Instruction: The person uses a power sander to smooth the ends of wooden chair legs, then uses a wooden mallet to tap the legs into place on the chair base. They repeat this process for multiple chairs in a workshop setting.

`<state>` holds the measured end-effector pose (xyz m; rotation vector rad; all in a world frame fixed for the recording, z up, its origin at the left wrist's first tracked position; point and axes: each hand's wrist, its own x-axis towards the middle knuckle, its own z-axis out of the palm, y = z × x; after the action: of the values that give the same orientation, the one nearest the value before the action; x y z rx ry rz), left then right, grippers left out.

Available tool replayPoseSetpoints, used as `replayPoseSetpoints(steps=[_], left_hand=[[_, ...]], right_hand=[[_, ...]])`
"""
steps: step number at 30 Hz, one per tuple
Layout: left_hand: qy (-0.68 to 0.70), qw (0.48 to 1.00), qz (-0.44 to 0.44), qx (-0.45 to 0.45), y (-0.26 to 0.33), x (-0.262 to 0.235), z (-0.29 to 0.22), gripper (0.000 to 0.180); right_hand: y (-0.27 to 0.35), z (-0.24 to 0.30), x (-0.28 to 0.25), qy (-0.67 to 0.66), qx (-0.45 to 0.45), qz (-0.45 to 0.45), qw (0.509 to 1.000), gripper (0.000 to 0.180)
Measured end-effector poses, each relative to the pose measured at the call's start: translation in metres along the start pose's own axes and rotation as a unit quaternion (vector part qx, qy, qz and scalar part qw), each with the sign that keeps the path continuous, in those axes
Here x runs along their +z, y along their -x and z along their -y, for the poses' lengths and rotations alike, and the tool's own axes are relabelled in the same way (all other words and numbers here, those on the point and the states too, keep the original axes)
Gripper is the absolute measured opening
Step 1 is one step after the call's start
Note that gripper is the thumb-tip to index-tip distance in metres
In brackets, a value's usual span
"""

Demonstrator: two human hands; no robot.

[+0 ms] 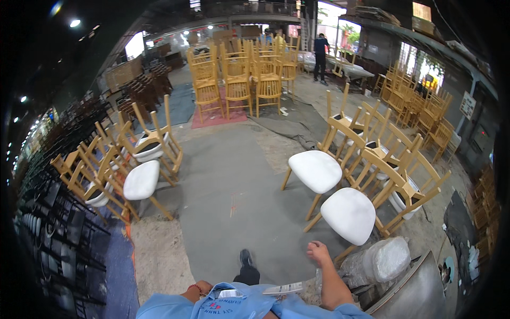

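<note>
Overhead, we look down on a grey floor mat (228,196) that fills the middle of the workshop floor. On our left, a cluster of wooden chairs (114,165) lies tipped together, one white seat pad facing up. On our right, a second group of wooden chairs with white seat cushions (366,170) stands tilted against each other; the nearest white cushion (348,215) lies just beyond our right hand. Farther back, stacked bare wooden chairs (239,74) stand on a red mat, and a person in dark clothes (320,58) stands near a table well apart from us.

Beside our right forearm sits a bundle wrapped in clear plastic (380,261).

Our right hand (319,251) is raised with the fingers curled loosely inward; it holds nothing and touches nothing, hovering near the front edge of the nearest white cushion. Our left hand (201,288) rests low against our blue shirt; we cannot tell whether it is spread or closed. A white paper slip (282,289) lies on the shirt between both arms.
</note>
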<state>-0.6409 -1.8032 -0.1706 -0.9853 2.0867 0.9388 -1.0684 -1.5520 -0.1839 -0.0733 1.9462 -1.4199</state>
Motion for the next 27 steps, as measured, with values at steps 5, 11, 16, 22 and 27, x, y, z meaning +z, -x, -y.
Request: replayPoseSetpoints(steps=[5, 11, 16, 22, 27], left_hand=[[-0.109, 0.991, 0.033, 0.064, -0.109, -0.099, -0.017, 0.034], [-0.096, 0.986, -0.011, 0.140, -0.254, -0.261, -0.113, 0.032], [0.305, 0.947, -0.096, 0.017, -0.337, -0.364, -0.238, 0.026], [0.232, 0.952, -0.160, 0.122, -0.379, -0.407, -0.335, 0.036], [0.087, 0.996, -0.030, -0.012, -0.349, -0.414, -0.368, 0.035]], right_hand=[[-0.046, -0.064, -0.031, 0.310, 0.120, 0.028, 0.943, 0.028], [-0.054, -0.097, -0.045, 0.526, 0.007, 0.241, 0.815, 0.031], [-0.172, -0.004, -0.035, -0.015, 0.321, -0.053, 0.945, 0.037], [-0.419, 0.183, -0.137, 0.131, -0.024, -0.189, 0.973, 0.066], [-0.568, 0.346, -0.256, 0.147, -0.270, -0.434, 0.847, 0.077]])
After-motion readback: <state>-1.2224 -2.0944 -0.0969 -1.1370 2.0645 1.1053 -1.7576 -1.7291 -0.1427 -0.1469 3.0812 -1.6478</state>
